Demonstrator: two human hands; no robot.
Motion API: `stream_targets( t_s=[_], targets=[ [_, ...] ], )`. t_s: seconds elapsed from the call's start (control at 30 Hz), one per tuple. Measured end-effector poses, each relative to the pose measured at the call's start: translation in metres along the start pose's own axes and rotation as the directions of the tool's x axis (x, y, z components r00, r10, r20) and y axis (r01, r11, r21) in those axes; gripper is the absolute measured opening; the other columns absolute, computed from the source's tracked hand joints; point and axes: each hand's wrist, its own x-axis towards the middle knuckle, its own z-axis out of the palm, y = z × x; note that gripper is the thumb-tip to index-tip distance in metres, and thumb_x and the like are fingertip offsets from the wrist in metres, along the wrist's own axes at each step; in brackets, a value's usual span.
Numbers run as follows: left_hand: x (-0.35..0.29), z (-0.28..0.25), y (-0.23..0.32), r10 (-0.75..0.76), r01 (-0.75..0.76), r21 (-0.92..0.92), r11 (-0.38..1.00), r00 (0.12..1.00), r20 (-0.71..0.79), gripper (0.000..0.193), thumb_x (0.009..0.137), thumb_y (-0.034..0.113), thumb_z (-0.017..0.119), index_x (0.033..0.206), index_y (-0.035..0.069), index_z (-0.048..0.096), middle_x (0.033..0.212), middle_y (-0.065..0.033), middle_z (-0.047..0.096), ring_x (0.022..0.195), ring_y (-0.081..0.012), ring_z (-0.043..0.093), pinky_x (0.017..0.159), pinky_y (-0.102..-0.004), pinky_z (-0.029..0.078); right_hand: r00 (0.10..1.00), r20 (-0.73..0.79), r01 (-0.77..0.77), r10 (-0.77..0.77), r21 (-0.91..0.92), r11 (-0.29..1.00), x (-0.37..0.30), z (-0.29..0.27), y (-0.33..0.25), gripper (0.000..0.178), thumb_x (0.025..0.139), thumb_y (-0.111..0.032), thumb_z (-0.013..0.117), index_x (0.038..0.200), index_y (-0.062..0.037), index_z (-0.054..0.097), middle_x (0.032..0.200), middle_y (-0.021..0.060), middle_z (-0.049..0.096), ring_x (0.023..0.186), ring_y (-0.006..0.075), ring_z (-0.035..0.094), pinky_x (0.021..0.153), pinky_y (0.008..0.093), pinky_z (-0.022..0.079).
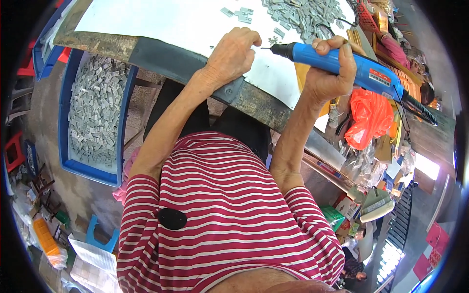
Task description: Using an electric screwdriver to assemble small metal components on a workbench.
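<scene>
My right hand is wrapped round a blue electric screwdriver, held nearly level over the table. The black nose and thin bit of the tool point left, toward my left hand. That hand is closed, its fingers curled and pinched at the table's front edge, a short gap from the bit tip. Whatever it may hold is hidden. Beyond both hands lies a pile of small grey metal parts on a white sheet. A few parts lie apart from the pile, and tiny dark pieces sit near the bit.
A blue tray full of similar grey parts stands left of my legs. Dark edging runs along the worn wooden table edge. To the right are an orange-red plastic bag and a red basket. Other people are farther off right.
</scene>
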Motion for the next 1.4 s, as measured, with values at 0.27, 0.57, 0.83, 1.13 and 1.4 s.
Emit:
stream_targets(
  t_s=[0.27,0.57,0.83,1.13,1.4],
  targets=[
    [0.024,-0.006,-0.012,0.038,-0.003,0.303,0.953,0.993,-0.111,0.026,0.072,-0.007,0.051,0.095,0.002,0.06,0.087,-0.0137,0.055,0.087,-0.0259,0.052,0.077,-0.0353,0.044,1.0,-0.003,-0.012,0.012,0.054,0.998,0.0,-0.01,-0.005,0.018,0.075,-0.012,0.056,0.091,-0.0068,0.05,0.073,0.0107,0.058,0.058,0.0202,0.052,0.061,0.0379,0.043],
    [0.029,-0.002,-0.035,0.034,-0.017,0.449,0.893,0.999,-0.031,0.027,0.069,-0.005,0.058,0.094,0.004,0.063,0.086,-0.0123,0.053,0.084,-0.0255,0.05,0.072,-0.0364,0.043,1.0,-0.014,-0.015,0.016,0.067,0.998,-0.004,-0.011,-0.006,0.018,0.076,-0.009,0.055,0.093,-0.0064,0.049,0.074,0.0124,0.056,0.06,0.0211,0.051,0.063,0.0383,0.041],
    [0.019,-0.011,-0.029,0.042,-0.045,0.459,0.887,0.999,0.018,0.025,0.071,-0.005,0.056,0.093,0.003,0.063,0.086,-0.012,0.053,0.084,-0.0251,0.05,0.072,-0.0356,0.043,1.0,-0.017,-0.022,0.023,0.063,0.998,-0.006,-0.011,-0.007,0.018,0.076,-0.008,0.055,0.093,-0.0063,0.049,0.074,0.0128,0.057,0.059,0.0209,0.052,0.063,0.0382,0.041],
    [0.015,-0.019,-0.035,-0.055,0.046,0.343,0.938,0.998,0.017,0.02,0.077,0.0,0.056,0.097,0.003,0.061,0.093,-0.0109,0.054,0.089,-0.0249,0.051,0.08,-0.0345,0.043,1.0,-0.002,-0.013,0.013,0.069,0.998,-0.004,-0.003,-0.004,0.018,0.075,-0.007,0.054,0.093,-0.0053,0.049,0.074,0.014,0.056,0.058,0.0219,0.052,0.062,0.0384,0.041],
    [0.017,-0.02,-0.033,-0.004,-0.009,0.381,0.925,0.999,0.032,0.018,0.077,0.004,0.058,0.095,0.004,0.061,0.095,-0.0104,0.055,0.09,-0.0252,0.051,0.081,-0.0341,0.043,0.998,0.021,0.058,-0.06,0.085,0.995,-0.001,0.011,0.002,0.016,0.072,-0.002,0.057,0.086,0.0025,0.051,0.067,0.0139,0.056,0.051,0.0194,0.055,0.054,0.0331,0.049]
  ],
)
